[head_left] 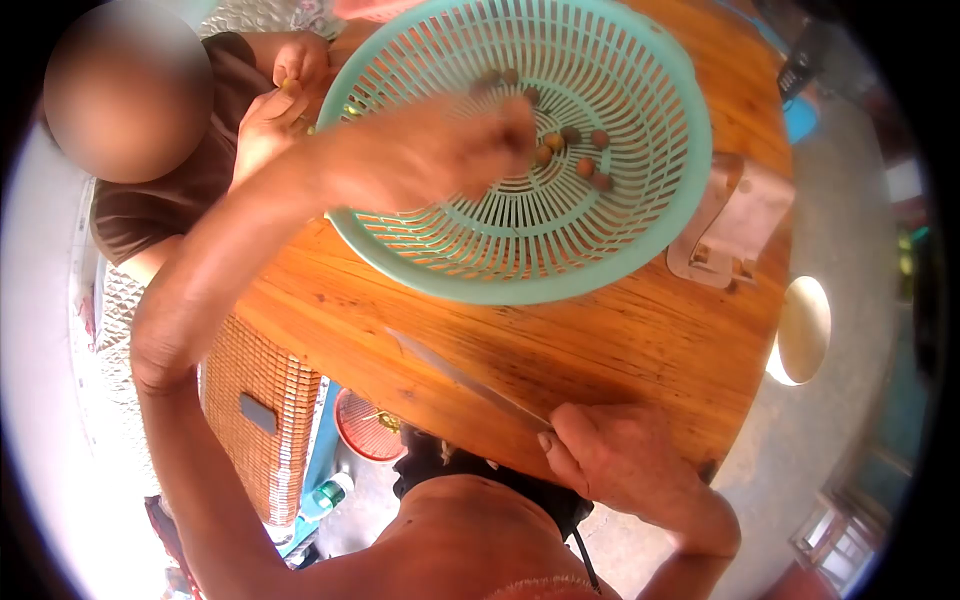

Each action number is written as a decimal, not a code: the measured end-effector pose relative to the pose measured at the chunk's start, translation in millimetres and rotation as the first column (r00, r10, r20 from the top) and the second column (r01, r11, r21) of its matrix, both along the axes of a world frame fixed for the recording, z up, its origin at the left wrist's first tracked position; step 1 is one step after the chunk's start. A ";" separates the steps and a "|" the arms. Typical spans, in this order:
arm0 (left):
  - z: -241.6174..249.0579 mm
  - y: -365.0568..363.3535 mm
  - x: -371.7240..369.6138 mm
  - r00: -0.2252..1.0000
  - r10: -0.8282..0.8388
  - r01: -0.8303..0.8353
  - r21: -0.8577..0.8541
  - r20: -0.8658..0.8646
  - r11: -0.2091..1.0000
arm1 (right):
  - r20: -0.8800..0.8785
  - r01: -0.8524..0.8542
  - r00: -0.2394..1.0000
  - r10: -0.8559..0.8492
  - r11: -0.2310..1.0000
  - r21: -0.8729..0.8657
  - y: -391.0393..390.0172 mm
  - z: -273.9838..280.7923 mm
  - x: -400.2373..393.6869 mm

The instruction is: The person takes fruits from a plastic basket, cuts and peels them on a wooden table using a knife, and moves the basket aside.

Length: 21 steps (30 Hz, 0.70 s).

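and the left hand (440,150), too blurred to tell its grip, is over the basket (520,291), small round fruit (585,168) lying in there just right of its fingers, while well apart the right hand (622,457) clamps the knife (470,381), blade slanting away and leftward.

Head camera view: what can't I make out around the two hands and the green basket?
In the head view:
Left hand: blurred, seemingly by motion; whether it holds anything is unclear.
Long thin metal blade: its near end is hidden by the right hand.
Round mint-green plastic basket: top rim cut off by the picture's upper edge; part of its floor hidden by the left hand.
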<state>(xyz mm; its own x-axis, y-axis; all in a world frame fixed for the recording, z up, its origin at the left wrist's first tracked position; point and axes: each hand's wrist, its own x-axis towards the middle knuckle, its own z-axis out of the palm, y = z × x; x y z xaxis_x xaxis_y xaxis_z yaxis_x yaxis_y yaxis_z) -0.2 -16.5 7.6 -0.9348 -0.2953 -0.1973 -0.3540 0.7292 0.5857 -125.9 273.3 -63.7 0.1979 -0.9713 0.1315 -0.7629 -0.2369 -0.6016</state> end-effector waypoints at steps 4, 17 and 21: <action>62.8 -7.1 38.6 0.891 0.439 -0.364 0.390 -0.119 0.846 | 0.018 -0.002 1.000 0.002 1.000 -0.026 0.1 -1.1 0.8; 7.1 -27.0 -23.3 0.881 0.471 -0.295 0.827 0.042 0.479 | 0.005 0.032 0.999 -0.032 0.999 0.008 3.5 -0.6 0.6; -1.4 -25.9 -37.8 0.930 0.360 -0.317 0.661 0.076 0.680 | -0.006 0.023 1.000 -0.023 0.999 0.038 4.6 0.2 0.7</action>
<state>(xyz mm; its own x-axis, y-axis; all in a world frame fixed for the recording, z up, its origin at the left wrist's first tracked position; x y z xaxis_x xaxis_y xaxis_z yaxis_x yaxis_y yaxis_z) -38.0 -42.5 6.2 -0.8122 -0.4117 -0.4133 -0.4512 -0.0058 0.8924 -125.3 277.9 -63.5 0.1757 -0.9800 0.0938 -0.7710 -0.1962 -0.6059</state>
